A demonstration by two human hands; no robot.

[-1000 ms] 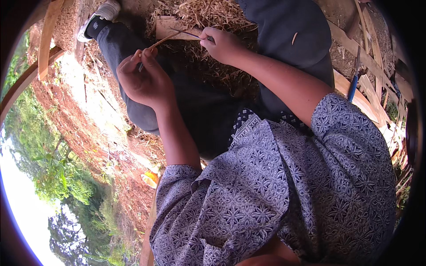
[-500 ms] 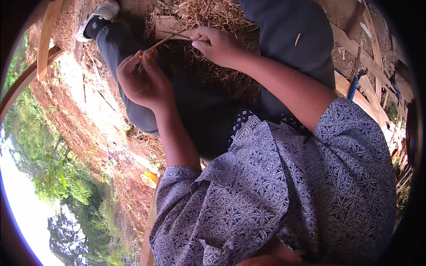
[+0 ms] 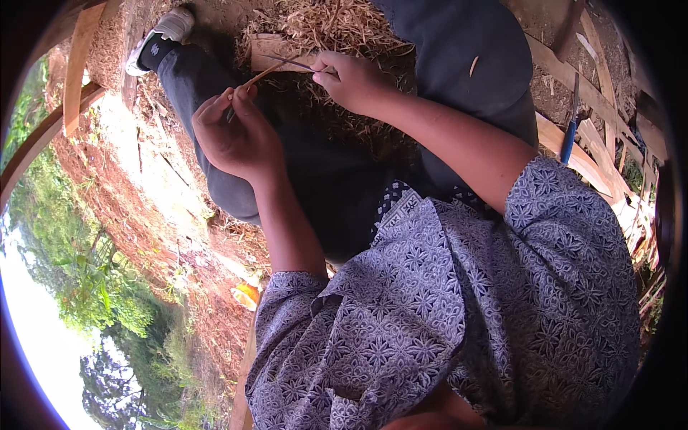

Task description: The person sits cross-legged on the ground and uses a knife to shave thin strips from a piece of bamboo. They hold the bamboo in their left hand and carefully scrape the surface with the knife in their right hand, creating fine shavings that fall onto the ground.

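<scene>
My left hand [image 3: 240, 136] is closed on a thin wooden stick [image 3: 262, 73], pinched between thumb and fingers and slanting up to the right. A small grey end of something shows below the pinch, too little of it to name. My right hand [image 3: 352, 82] grips a slim dark blade [image 3: 288, 62] that points left; its handle is hidden in the fist. The blade crosses the stick near its far end, and whether they touch I cannot tell. Both hands are above the gap between my knees, over a pale wooden board [image 3: 264, 51] on the ground.
Wood shavings [image 3: 344, 25] are heaped beyond my hands. A sliver of wood [image 3: 474, 67] lies on my right trouser leg. On the right, a blue-handled tool [image 3: 568, 142] with a long blade lies among wooden strips [image 3: 598, 154]. Bent wooden planks [image 3: 80, 68] stand at the far left.
The blade has shifted slightly along the stick, and both hands sit slightly further right in the picture. The whole view has moved a little. Each hand keeps its hold.
</scene>
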